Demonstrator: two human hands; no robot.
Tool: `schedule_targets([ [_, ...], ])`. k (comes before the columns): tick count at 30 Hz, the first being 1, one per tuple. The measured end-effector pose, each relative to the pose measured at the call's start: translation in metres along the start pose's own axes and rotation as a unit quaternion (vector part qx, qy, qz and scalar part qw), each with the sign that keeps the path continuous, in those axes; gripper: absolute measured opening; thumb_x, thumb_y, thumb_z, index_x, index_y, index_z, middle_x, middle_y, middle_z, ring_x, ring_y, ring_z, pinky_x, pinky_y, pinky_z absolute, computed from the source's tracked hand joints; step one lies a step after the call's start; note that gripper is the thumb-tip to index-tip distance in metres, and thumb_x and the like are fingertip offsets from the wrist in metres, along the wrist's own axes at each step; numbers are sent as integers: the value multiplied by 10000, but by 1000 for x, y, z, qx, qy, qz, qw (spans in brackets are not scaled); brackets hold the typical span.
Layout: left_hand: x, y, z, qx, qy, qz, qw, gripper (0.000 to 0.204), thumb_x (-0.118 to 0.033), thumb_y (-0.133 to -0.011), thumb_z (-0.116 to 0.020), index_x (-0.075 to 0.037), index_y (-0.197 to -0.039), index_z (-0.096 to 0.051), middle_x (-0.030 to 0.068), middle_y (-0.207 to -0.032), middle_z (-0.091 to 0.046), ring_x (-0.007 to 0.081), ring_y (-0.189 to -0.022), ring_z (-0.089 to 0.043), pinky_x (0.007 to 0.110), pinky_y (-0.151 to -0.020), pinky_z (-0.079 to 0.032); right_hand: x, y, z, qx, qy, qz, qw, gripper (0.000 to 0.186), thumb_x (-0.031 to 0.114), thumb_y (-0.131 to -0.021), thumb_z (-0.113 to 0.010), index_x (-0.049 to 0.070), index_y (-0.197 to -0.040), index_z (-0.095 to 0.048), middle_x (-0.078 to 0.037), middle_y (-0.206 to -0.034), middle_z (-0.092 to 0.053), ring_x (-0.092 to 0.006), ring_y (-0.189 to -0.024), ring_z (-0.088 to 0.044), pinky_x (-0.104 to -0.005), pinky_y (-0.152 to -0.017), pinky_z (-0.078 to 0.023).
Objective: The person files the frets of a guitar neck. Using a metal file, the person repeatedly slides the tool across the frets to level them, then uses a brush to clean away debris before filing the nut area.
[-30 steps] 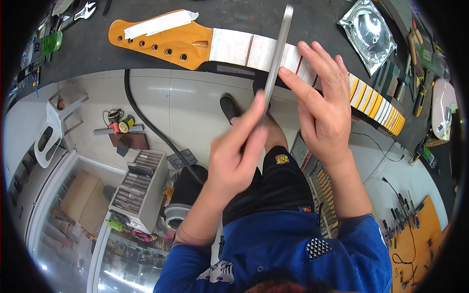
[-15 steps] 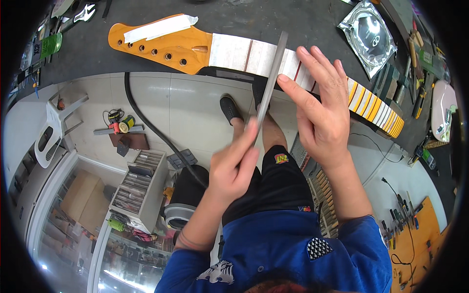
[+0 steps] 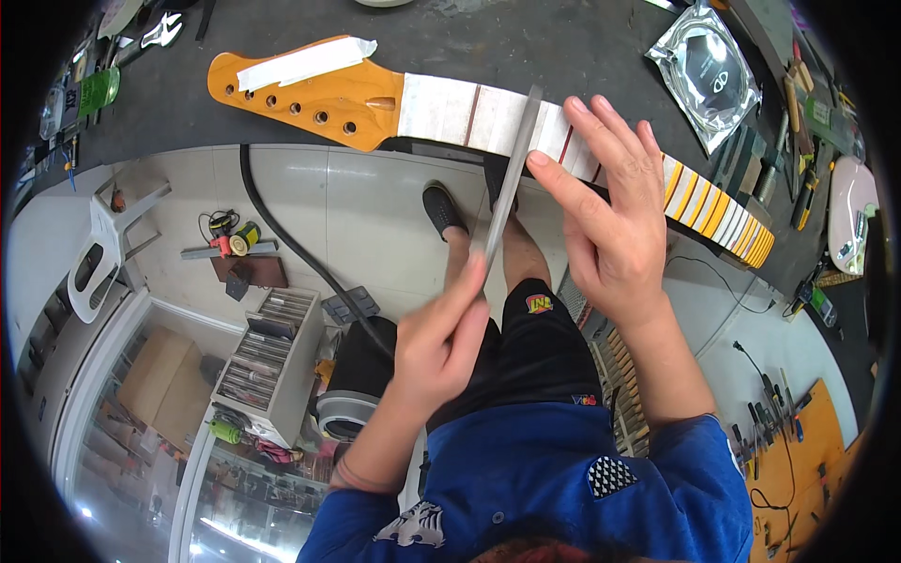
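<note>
A guitar neck (image 3: 361, 108) with an orange-brown headstock lies along the bench's near edge. Strips of white masking tape cover its fretboard between the frets, and yellow tape shows toward the far right end. My left hand (image 3: 441, 333) grips the lower end of a slim grey metal file (image 3: 511, 188), its fingers a little blurred. The file's upper part lies across the taped fretboard, slanting up to the right. My right hand (image 3: 615, 202) is open, fingers stretched out over the fretboard just right of the file. Whether its fingertips touch the file cannot be made out.
On the dark bench (image 3: 526, 42) lies a silver packet (image 3: 709, 75) at the right, beside several hand tools. An adjustable wrench (image 3: 161, 30) is at the upper left. Below stand a white chair (image 3: 94, 249) and a drawer unit (image 3: 267, 366); a black hose (image 3: 282, 235) runs across the floor.
The file and my left hand have slid slightly toward me, so the file's tip reaches less far beyond the neck. My right hand has shifted slightly left and nearer me.
</note>
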State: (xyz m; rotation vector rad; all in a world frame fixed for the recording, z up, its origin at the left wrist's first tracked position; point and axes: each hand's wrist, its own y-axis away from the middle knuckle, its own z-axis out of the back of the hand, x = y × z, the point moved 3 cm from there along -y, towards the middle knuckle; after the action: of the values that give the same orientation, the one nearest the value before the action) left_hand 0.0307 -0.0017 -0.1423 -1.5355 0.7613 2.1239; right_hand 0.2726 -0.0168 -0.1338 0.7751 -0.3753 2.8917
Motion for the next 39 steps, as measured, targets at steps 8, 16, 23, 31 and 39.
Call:
schedule_targets([
  [8, -27, -79, -7, -8, 20, 5, 1000, 603, 98, -1043, -660, -4, -1632, -585, 268, -1485, -721, 223, -948, -809, 341, -1019, -583, 3, 0, -4, 9, -13, -5, 1000, 504, 14, -893, -726, 209, -1347, -826, -176, -1592, -650, -433, -1495, -598, -655, -1264, -371],
  [16, 1, 22, 6, 15, -47, 10, 999, 620, 84, -1034, -685, -11, -1637, -580, 262, -1477, -722, 287, -900, -815, 326, -939, -605, 1, 1, -2, 18, -6, -7, 1000, 514, 6, -889, -723, 211, -1349, -824, -174, -1593, -651, -432, -1497, -596, -656, -1267, -368],
  [23, -32, -80, -7, -11, -49, -2, 999, 632, 78, -1023, -707, -18, -1636, -582, 236, -1236, -807, 302, -794, -783, 327, -828, -623, 2, -1, -5, 14, -12, -11, 1000, 520, 6, -883, -717, 203, -1353, -822, -174, -1591, -652, -433, -1499, -593, -656, -1269, -366],
  [31, 0, 28, 3, -5, -122, -28, 992, 624, 66, -1000, -741, -24, -1606, -623, 281, -1170, -800, 302, -687, -742, 355, -676, -606, 0, 2, -2, 26, -22, -6, 999, 670, -97, -787, -679, 180, -1382, -813, -202, -1625, -626, -448, -1536, -566, -676, -1293, -313],
  [39, -23, -66, -12, -32, -118, -67, 990, 643, 44, -994, -757, -15, -1616, -604, 284, -1100, -789, 302, -744, -776, 351, -709, -622, 2, 0, -2, 15, -18, -12, 1000, 562, -11, -860, -712, 211, -1366, -816, -170, -1601, -644, -433, -1502, -590, -661, -1269, -362],
])
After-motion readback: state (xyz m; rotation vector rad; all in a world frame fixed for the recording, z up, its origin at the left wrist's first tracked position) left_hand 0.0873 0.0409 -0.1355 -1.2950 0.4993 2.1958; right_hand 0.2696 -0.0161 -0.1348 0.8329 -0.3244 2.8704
